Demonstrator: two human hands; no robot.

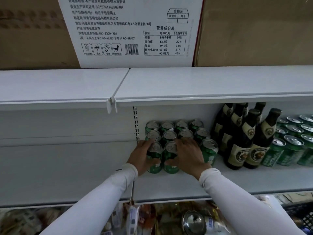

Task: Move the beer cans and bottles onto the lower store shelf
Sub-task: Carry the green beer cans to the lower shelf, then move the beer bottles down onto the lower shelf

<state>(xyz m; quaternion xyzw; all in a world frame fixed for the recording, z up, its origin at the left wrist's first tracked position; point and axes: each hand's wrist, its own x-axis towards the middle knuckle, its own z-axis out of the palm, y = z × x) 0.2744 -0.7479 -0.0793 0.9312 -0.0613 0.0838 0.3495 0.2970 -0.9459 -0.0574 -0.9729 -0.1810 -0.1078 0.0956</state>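
Cans (pixel 176 133) stand upright on the lower shelf (pixel 169 187), tops up, in rows running back toward the rear wall, at the left end of the bay. Both hands work the front row. The left hand (pixel 144 156) wraps the front-left can (pixel 154 160) from its left side, thumb curled across the front. The right hand (pixel 188 155) grips the next can (pixel 170 158), fingers over its rim and thumb low on its face. Both cans are vertical, pull-tabs facing up. Another can (pixel 210 150) stands just right of the right hand. Bottles (pixel 245 136), dark with cream labels, stand upright further right, necks up, and more green cans (pixel 294 143) fill the far right. Boxes (pixel 133 31) sit on the shelf above.
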